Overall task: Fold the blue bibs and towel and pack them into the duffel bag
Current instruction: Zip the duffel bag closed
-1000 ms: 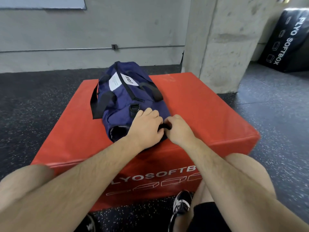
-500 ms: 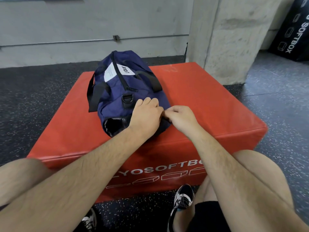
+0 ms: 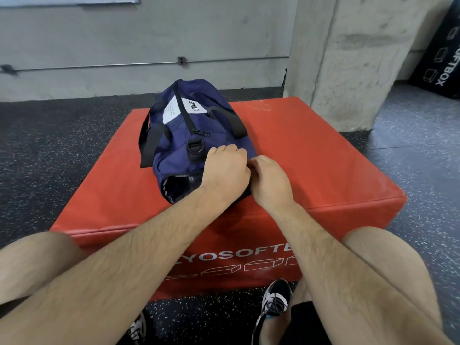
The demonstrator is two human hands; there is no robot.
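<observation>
Navy fabric duffel bag point(image 3: 189, 135) — lay lengthwise on top of a red padded soft box point(image 3: 323, 165), left of the box's centre, with its near end pointing at the person. Black carry straps point(image 3: 154, 138) drooped over both flanks. A white label point(image 3: 183, 109) sat on the upper side, and a dark D-ring point(image 3: 195, 146) lay just beyond the knuckles. A dark opening point(image 3: 178, 188) gaped at the near end, left of the wrists; what it held could not be made out.

Left hand point(image 3: 225, 170): laid over the bag's near end, fingers curled down into the fabric, gripping it.

Right hand point(image 3: 270, 181): just beside the left and touching it, fingers curled inward at the bag's near right corner — the fingertips were hidden behind the left hand, so whether they pinched anything could not be told.

Both hands were together, with the forearms reaching in over the box's front edge.

Surroundings: the box stood on a dark speckled floor point(image 3: 62, 145). A grey concrete pillar point(image 3: 348, 58) rose behind its far right corner, with a grey wall point(image 3: 149, 33) beyond. A black soft box point(image 3: 443, 51) leaned at the upper right edge. A black-and-white shoe point(image 3: 273, 302) rested on the floor below the box's front face.
</observation>
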